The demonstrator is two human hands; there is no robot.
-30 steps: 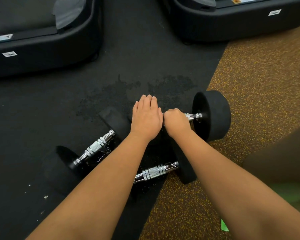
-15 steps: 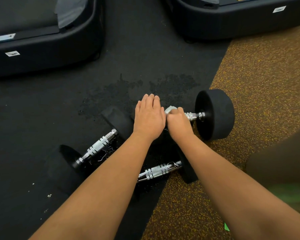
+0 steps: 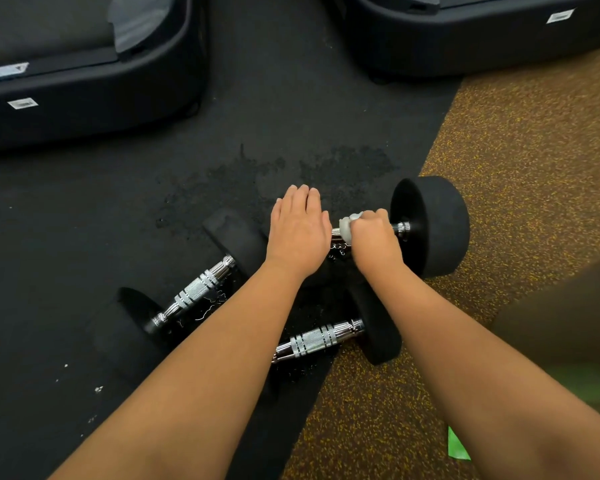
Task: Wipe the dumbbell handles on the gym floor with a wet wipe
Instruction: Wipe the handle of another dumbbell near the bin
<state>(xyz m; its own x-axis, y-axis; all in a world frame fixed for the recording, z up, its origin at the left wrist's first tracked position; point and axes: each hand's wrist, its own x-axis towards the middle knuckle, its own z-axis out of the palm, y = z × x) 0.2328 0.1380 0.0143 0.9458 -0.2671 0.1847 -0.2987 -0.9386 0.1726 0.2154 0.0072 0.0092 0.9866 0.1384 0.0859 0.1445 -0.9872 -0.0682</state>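
1. Clenched round the wet wipe (image 3: 349, 225), our right hand (image 3: 374, 241) presses the bunched white wad onto the chrome handle (image 3: 400, 229) of the far dumbbell (image 3: 433, 237), at about 1 o'clock from the middle of the view. A lump of wipe bulges out of the fist on its 9 o'clock side.
2. Our left hand (image 3: 300, 233) lies palm down just at 9 o'clock of the right hand, fingers straight and together, grasping nothing. What sits under the palm is hidden from us.
3. The far dumbbell has one black round head in sight, at 3 o'clock of the fist, where the black mat (image 3: 291, 98) meets the brown speckled floor (image 3: 534, 168). Its other end is covered by our left hand.
4. A second dumbbell (image 3: 196, 289) lies at 8 o'clock of the left hand, its knurled handle bare and its black heads hard to pick out against the mat. A third dumbbell (image 3: 317, 339) lies at 6 o'clock, with its handle partly behind our left forearm.
5. A darker blotchy patch (image 3: 257, 174) marks the mat at 12 o'clock of the hands.
6. Two black machine bases (image 3: 84, 126) are cut off at the top edge, at 10 and 1 o'clock. Each carries a small white label (image 3: 22, 103), with print too small for us to read.
7. A green scrap (image 3: 458, 445) lies at 5 o'clock beside our right forearm. We cannot identify the blurred dark and green shape (image 3: 575, 341) at 4 o'clock.
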